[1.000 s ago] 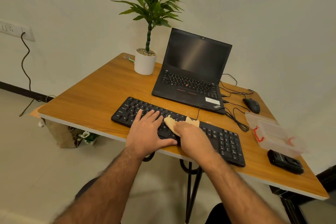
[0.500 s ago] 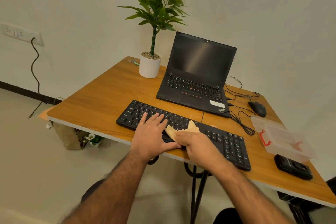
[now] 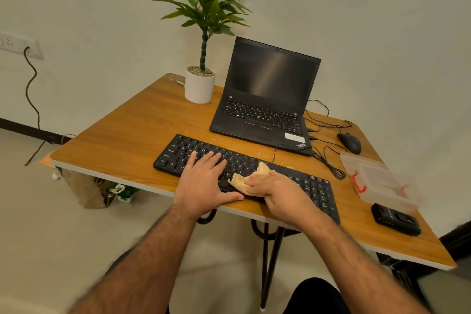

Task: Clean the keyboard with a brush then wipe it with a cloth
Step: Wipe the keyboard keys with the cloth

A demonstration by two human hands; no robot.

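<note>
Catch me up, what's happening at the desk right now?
A person is wiping the black keyboard on the wooden desk with a tan cloth. The right hand grips the bunched cloth near the middle of the keys, while the left hand lies flat on the left half, seemingly steadying it. No brush is in view. Behind it stands an open laptop, dark, beside a potted plant. A mouse and a clear plastic box sit to the right.
</note>
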